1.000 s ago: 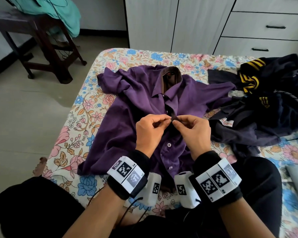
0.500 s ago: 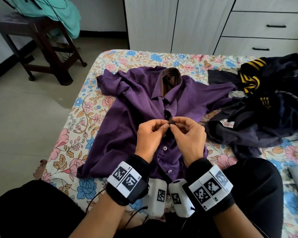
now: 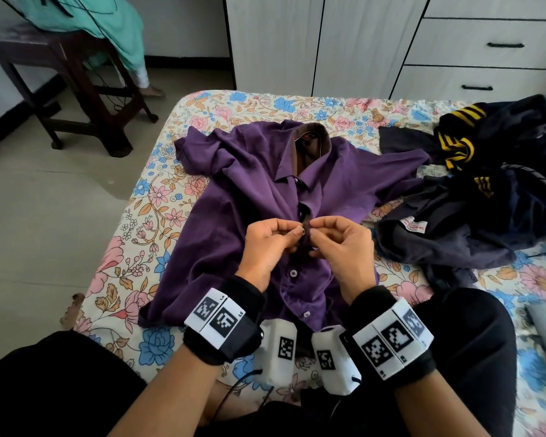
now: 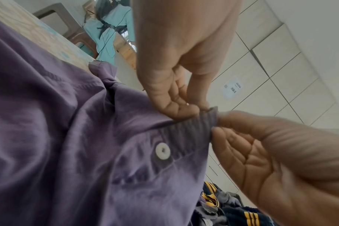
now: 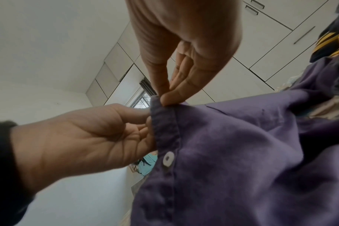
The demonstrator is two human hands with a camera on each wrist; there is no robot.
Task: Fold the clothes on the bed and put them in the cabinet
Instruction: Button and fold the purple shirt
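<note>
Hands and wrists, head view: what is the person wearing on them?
Bare hands and forearms, no gloves or sleeves. Left hand and right hand each have a black wristband carrying white blocks printed with black square fiducial markers. A white camera housing, also marker-tagged, hangs under each wrist. A thin black cable trails from the left unit.

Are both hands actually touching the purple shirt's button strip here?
Touching. The left wrist view shows the left hand and right hand each pinching the purple shirt at its button strip edge.
</note>
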